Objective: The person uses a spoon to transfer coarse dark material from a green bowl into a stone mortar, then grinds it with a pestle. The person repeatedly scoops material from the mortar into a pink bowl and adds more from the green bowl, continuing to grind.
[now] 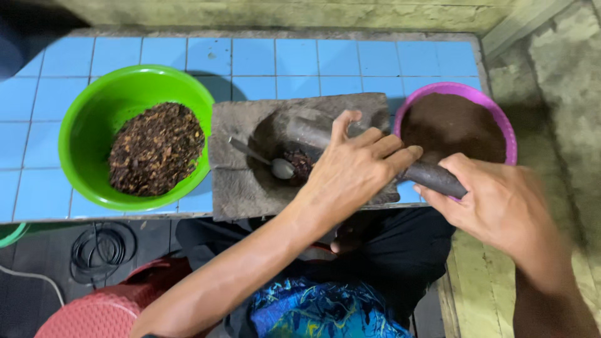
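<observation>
Taking the grey grinding stone (250,181) as the landmark and reading from its left: one green bowl (84,144) sits on the blue-tiled tabletop (300,62) just beside the slab's left edge, holding a heap of coarse brown-red flakes (156,148). On the slab itself, in its hollow, one metal spoon (266,161) lies with its handle pointing up-left and its bowl next to a small dark clump of paste (300,164).

One dark stone roller (432,178) lies across the right part of the slab. Its long axis runs from the slab's middle down and to the right, so its far end overhangs the slab's right edge toward the person. The left hand (354,172) rests over the roller's middle, above the slab, fingers spread and laid flat on it rather than wrapped around, so its grip is loose and open. The right hand (498,206) is off the slab's lower right corner; its grip is closed around the roller's overhanging end. The left hand is the nearer of the two to the paste.

Right of the slab, one purple bowl (508,134) touches its edge, filled with fine dark brown powder (451,128).

Counted: two bowls, one slab, one roller, one spoon, two hands.
</observation>
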